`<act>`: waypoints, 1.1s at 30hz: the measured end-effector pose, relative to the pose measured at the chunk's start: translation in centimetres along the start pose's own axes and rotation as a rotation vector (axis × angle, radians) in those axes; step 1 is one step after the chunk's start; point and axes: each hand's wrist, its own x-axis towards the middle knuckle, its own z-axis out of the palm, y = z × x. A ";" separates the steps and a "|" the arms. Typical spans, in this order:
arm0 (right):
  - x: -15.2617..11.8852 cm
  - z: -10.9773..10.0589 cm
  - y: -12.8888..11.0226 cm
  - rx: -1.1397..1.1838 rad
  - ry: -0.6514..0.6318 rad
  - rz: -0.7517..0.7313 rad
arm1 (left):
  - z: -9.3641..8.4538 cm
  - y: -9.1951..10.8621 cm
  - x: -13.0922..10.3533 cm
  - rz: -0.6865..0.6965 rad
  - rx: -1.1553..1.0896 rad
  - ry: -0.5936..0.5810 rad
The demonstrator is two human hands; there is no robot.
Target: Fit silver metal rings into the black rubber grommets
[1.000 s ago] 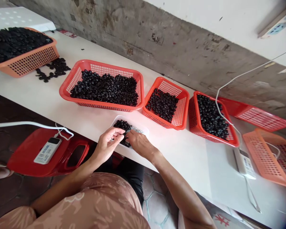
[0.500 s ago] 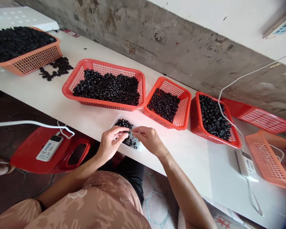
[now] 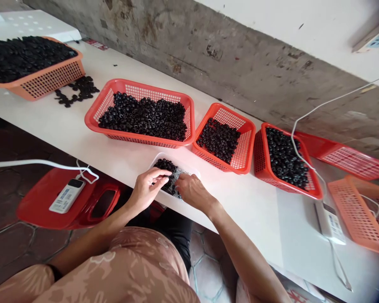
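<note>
A small white plastic tray (image 3: 194,170) stands at the table's front edge, below both hands. Black round parts (image 3: 166,164) fill its left side, and tiny silvery beads (image 3: 180,171) lie to the right. My left hand (image 3: 148,187) is over the tray's left side, thumb and forefinger pinched on what looks like a small black part. Fingers of my right hand (image 3: 194,191) are bunched and point down into the beads; their tips are hidden, so I cannot see what they hold.
Behind the tray stand red baskets of black parts: a wide one (image 3: 91,118), a smaller one (image 3: 246,147) and another (image 3: 262,158). An orange basket (image 3: 50,78) is heaped at far left. A white cable (image 3: 303,113) crosses the right side. A power strip (image 3: 68,195) lies on a red stool (image 3: 38,200).
My right hand has moved away from the left fingertips and down into the beads. My left hand keeps its pinch in nearly the same place.
</note>
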 end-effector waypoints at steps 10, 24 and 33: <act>0.2 0.1 -0.1 -0.009 0.158 0.239 | -0.1 -0.2 0.0 -0.005 -0.009 -0.001; 0.8 -0.3 -1.4 0.036 -0.064 0.068 | 0.1 -0.7 0.1 0.019 -0.014 0.009; 0.9 -0.6 -1.7 -0.120 0.052 0.173 | -0.1 -0.6 0.0 0.019 -0.027 0.005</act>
